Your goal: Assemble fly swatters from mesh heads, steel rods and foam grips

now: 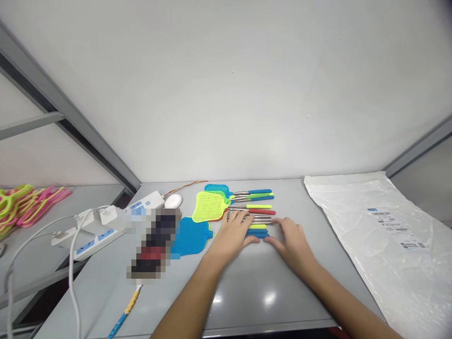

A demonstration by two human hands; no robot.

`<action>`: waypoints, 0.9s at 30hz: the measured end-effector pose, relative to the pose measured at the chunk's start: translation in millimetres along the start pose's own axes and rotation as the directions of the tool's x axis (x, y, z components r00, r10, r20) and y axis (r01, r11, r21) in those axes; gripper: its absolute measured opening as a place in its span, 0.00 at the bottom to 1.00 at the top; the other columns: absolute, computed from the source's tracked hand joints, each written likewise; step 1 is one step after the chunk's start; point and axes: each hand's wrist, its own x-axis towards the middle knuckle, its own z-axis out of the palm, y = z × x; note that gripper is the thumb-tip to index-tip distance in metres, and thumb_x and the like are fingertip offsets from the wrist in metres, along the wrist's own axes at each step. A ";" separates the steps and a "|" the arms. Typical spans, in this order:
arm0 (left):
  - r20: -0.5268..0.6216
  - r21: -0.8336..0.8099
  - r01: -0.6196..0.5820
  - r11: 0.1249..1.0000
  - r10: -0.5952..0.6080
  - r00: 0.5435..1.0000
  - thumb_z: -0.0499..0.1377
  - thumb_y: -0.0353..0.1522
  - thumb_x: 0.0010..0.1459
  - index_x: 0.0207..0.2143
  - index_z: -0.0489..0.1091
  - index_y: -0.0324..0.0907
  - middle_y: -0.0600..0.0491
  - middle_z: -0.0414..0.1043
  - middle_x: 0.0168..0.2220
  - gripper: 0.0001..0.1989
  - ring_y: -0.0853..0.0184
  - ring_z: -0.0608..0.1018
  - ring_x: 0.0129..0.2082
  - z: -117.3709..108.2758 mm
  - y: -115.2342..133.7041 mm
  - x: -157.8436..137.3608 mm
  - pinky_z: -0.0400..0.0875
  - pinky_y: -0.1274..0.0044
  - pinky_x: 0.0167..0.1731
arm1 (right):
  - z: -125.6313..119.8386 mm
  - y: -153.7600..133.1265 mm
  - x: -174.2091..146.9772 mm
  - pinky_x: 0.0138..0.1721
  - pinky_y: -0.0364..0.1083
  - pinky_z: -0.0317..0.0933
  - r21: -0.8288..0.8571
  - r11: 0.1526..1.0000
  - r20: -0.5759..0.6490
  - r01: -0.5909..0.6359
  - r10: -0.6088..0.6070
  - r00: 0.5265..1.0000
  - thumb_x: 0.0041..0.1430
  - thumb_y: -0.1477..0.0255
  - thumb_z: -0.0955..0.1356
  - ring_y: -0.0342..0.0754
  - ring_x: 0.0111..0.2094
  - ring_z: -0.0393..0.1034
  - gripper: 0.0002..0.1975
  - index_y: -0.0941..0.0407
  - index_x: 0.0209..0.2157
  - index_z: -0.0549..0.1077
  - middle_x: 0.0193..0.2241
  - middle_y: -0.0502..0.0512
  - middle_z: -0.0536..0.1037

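Observation:
Several fly swatters lie on the grey shelf, with handles pointing right. A yellow-green swatter head (pixel 208 206) and a blue swatter head (pixel 193 235) are left of my hands. My left hand (pixel 233 235) lies over a bunch of fly swatters, fingers above and thumb at the near side of their blue handles (pixel 257 232). Metal rods (pixel 259 219) stick out past its fingers. At the right ends of this bunch, my right hand (pixel 293 242) is cupped, its thumb and fingertips apart. Beyond them lies a red handle (pixel 261 212).
A white plastic parcel (pixel 356 226) with a label covers the shelf's right side. To the left are a pixelated phone-like object (pixel 155 245) on a cable, a round white object (pixel 173 201), and power strips (pixel 95 240) with plugs. Pink and yellow items (pixel 38 202) lie far left.

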 end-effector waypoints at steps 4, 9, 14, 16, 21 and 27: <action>-0.005 0.003 0.003 1.000 -0.003 1.000 0.55 0.49 0.58 0.57 0.61 0.47 0.47 0.63 0.57 0.27 0.54 0.63 0.56 0.6 2.9 0.3 0.51 0.58 0.58 | -2.5 6.3 -8.8 0.42 0.51 0.56 -0.104 0.992 0.025 -0.073 0.076 0.997 0.62 0.54 0.62 0.52 0.41 0.66 0.29 0.56 0.58 0.60 0.39 0.57 0.70; -0.001 -0.015 0.007 1.000 -0.007 1.000 0.55 0.47 0.59 0.56 0.62 0.47 0.47 0.63 0.56 0.25 0.54 0.63 0.55 0.1 4.5 0.1 0.54 0.59 0.56 | 4.5 -6.2 -9.0 0.40 0.52 0.55 -0.194 0.980 0.024 -0.039 0.044 0.999 0.63 0.52 0.60 0.54 0.39 0.63 0.33 0.59 0.61 0.58 0.37 0.59 0.69; 0.003 -0.058 0.020 0.998 -0.019 1.000 0.55 0.47 0.60 0.57 0.60 0.48 0.47 0.62 0.56 0.26 0.54 0.63 0.55 -0.4 4.0 -1.4 0.55 0.60 0.56 | 9.1 -12.7 -6.0 0.39 0.52 0.55 -0.199 0.980 0.010 -0.011 0.013 1.000 0.63 0.51 0.59 0.54 0.38 0.62 0.33 0.59 0.60 0.59 0.36 0.59 0.68; 0.004 -0.068 0.028 0.997 -0.027 1.000 0.56 0.46 0.59 0.57 0.60 0.47 0.46 0.62 0.56 0.26 0.54 0.63 0.56 -0.3 3.9 -2.1 0.55 0.60 0.56 | 9.7 -12.2 -6.2 0.39 0.52 0.55 -0.198 0.980 0.014 -0.006 0.008 1.000 0.63 0.51 0.59 0.54 0.38 0.62 0.33 0.59 0.61 0.58 0.36 0.58 0.68; -0.012 -0.105 0.036 0.994 -0.037 0.999 0.55 0.46 0.60 0.58 0.59 0.47 0.45 0.61 0.57 0.27 0.53 0.62 0.57 2.7 3.3 -3.4 0.54 0.59 0.57 | 10.6 -9.8 -7.6 0.39 0.52 0.54 -0.202 0.979 0.004 -0.003 0.004 1.000 0.64 0.52 0.59 0.53 0.38 0.62 0.31 0.58 0.60 0.59 0.35 0.58 0.68; -0.006 -0.147 0.063 0.987 -0.064 0.998 0.54 0.47 0.60 0.60 0.57 0.46 0.45 0.59 0.59 0.29 0.53 0.60 0.59 3.2 4.1 -5.9 0.56 0.60 0.57 | 9.7 -8.7 -9.8 0.40 0.52 0.54 -0.187 0.982 0.026 -0.005 0.010 1.000 0.64 0.53 0.58 0.53 0.38 0.62 0.30 0.58 0.61 0.58 0.35 0.58 0.68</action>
